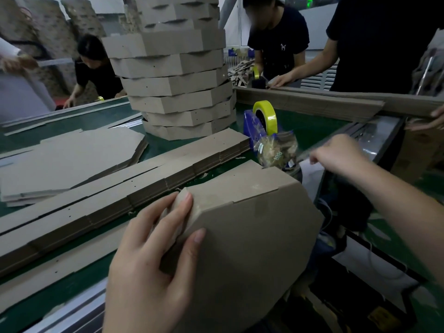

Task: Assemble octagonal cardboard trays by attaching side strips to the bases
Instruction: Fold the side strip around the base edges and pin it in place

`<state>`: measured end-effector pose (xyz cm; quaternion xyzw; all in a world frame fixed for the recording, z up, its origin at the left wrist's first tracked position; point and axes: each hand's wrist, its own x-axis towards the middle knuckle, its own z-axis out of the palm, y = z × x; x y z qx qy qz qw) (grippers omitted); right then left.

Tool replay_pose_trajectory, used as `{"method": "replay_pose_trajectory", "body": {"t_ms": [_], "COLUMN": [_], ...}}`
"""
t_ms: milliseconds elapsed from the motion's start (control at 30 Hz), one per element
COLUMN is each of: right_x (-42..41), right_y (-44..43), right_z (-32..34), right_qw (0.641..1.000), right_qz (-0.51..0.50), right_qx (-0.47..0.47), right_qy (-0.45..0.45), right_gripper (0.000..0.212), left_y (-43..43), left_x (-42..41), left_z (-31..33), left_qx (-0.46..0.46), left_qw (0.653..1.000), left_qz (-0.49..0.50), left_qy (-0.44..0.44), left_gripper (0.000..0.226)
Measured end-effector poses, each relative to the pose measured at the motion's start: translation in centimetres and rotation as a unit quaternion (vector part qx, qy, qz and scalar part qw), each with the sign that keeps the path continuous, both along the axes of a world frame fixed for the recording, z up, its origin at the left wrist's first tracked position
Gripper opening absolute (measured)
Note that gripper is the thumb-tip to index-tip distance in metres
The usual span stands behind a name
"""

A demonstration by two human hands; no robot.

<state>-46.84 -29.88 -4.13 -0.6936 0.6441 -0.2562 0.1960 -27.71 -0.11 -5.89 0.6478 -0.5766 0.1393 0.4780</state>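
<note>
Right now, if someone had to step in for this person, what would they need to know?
Left hand: pressing the side strip against the tray in progress.
Right hand: blurred, reaching by the tape dispenser; grip unclear.
Supplies: flat bases and side strips lie on the green table.
Done: stack of finished trays.
Left: probably tape this tray's strip, then continue.

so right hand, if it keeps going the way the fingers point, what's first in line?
Probably the clear plastic bag leaning against the blue tape dispenser. The right hand points left toward it, fingertips just short of the bag. The hand is motion-blurred and depth is unclear, so it could pass slightly in front.
</note>
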Motion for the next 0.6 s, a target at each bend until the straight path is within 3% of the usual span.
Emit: {"method": "replay_pose_trajectory", "body": {"t_ms": [67,133,233,300,367,467,600], "right_x": [0.5,2.2,5.8,8.1,10.0,11.6,12.0], "right_y": [2.1,5.5,10.5,12.2,13.1,13.2,13.1], "right_z": [2.7,6.3,10.3,11.1,11.1,10.6,10.5], "right_qw": [0.992,0.954,0.851,0.792,0.773,0.775,0.781], "right_qz": [0.104,0.273,0.511,0.595,0.616,0.596,0.579], "right_qx": [-0.074,-0.071,0.040,0.116,0.153,0.182,0.193], "right_qy": [-0.018,-0.101,-0.112,-0.071,0.008,0.103,0.129], "right_gripper": [0.023,0.018,0.018,0.019,0.023,0.024,0.027], "left_y": [0.0,0.0,0.1,0.1,0.2,0.3,0.5], "left_x": [0.0,-0.1,-0.4,-0.5,-0.6,-0.6,-0.4], "left_z": [-0.1,-0.2,-0.1,0.0,0.0,-0.1,-0.2], "left_qx": [-0.008,-0.014,-0.025,-0.027,-0.026,-0.036,-0.043], "left_qw": [1.000,1.000,0.999,0.998,0.998,0.998,0.997], "left_qz": [-0.001,0.000,0.004,0.009,0.017,0.025,0.027], "left_qy": [0.008,0.024,0.040,0.047,0.045,0.047,0.050], "left_gripper": [0.043,0.038,0.032,0.031,0.031,0.031,0.031]}}
